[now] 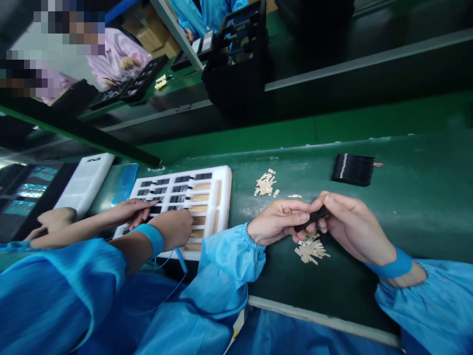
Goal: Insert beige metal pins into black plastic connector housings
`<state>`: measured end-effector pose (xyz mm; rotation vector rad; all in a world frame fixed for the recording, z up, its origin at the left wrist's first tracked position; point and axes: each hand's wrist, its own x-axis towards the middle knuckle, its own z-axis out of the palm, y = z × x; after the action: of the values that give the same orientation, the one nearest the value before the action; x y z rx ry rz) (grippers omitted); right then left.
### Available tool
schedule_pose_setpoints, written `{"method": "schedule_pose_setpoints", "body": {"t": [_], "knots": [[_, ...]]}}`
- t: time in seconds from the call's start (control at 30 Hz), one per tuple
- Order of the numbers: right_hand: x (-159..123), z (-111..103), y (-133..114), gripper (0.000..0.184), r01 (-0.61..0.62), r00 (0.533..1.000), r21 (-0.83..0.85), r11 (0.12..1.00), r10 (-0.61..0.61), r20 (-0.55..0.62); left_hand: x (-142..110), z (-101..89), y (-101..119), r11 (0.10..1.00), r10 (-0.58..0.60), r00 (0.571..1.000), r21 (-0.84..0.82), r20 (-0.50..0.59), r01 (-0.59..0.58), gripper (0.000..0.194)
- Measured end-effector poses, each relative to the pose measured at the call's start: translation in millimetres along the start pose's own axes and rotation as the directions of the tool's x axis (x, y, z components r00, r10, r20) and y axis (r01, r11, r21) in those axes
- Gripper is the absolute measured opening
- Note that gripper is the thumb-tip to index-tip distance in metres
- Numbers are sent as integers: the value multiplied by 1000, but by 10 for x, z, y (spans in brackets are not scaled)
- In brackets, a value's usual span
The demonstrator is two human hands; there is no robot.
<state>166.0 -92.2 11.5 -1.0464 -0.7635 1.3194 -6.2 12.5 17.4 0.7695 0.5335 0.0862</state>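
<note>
My left hand [279,220] grips one end of a small flat black piece [311,218], thumb on top. At its other end, the fingers of my right hand [349,219] pinch it; a blue band circles that wrist. Just below my hands lies a pile of small pale strips [311,250], partly hidden by my fingers. A second pile of such strips [265,183] is farther off to the left. Beyond my right hand a row of similar black pieces [354,169] stands packed together on the green bench.
To my left, a co-worker's hands [173,228] reach over a white foam tray [221,197] holding black pieces. A blue sheet [125,184] and a white foam block [86,180] lie beyond. Black crates [236,59] stand on the far line, where other people sit.
</note>
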Motion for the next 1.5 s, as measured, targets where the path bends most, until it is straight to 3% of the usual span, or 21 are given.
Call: {"method": "schedule_pose_setpoints", "body": {"t": [0.1, 0.27, 0.37, 0.53, 0.67, 0.8, 0.93, 1.0, 1.1, 1.2, 1.33, 1.4, 1.5], "knots": [[21, -26, 4, 30, 63, 995, -154, 986, -74, -65, 27, 23, -8, 996, 81, 994, 30, -71, -79, 53], [36, -36, 42, 32, 187, 955, -493, 850, -274, -109, 85, 56, -44, 975, 209, 956, 117, -204, -188, 55], [54, -73, 30, 31, 212, 957, -504, 837, -283, -69, 109, 61, -53, 963, 249, 942, 163, -226, -215, 56], [98, -166, -27, 25, 144, 978, -493, 858, -198, -60, 130, 54, -80, 920, 348, 910, 267, -226, -285, 53], [111, -147, -1, 21, 183, 957, -554, 812, -276, -89, 134, 44, -140, 870, 416, 880, 382, -228, -312, 50], [125, -123, 34, 19, 177, 945, -611, 772, -307, -115, 145, 37, -163, 846, 422, 879, 445, -223, -293, 48], [166, -162, 22, 29, 118, 957, -539, 834, -240, -162, 141, 27, -134, 870, 387, 886, 419, -256, -259, 52], [193, -201, 3, 31, 133, 921, -493, 860, -291, -258, 128, 8, -95, 882, 353, 886, 423, -301, -208, 48], [232, -287, -38, 29, 171, 809, -471, 865, -396, -435, 150, -31, 43, 865, 293, 877, 497, -381, -73, 34], [261, -395, -90, 23, 135, 721, -542, 829, -457, -520, 299, -42, 274, 835, 264, 871, 550, -415, 9, 20], [276, -522, -153, 17, 52, 654, -745, 665, -587, -478, 590, -19, 474, 852, 440, 826, 455, -352, -260, 35], [274, -577, -161, 11, 14, 695, -871, 491, -631, -344, 650, -29, 415, 857, 451, 828, 421, -334, -298, 46], [263, -656, -130, 9, -16, 804, -982, 189, -581, -125, 583, -96, 170, 825, 429, 854, 513, -293, -238, 47]]}}
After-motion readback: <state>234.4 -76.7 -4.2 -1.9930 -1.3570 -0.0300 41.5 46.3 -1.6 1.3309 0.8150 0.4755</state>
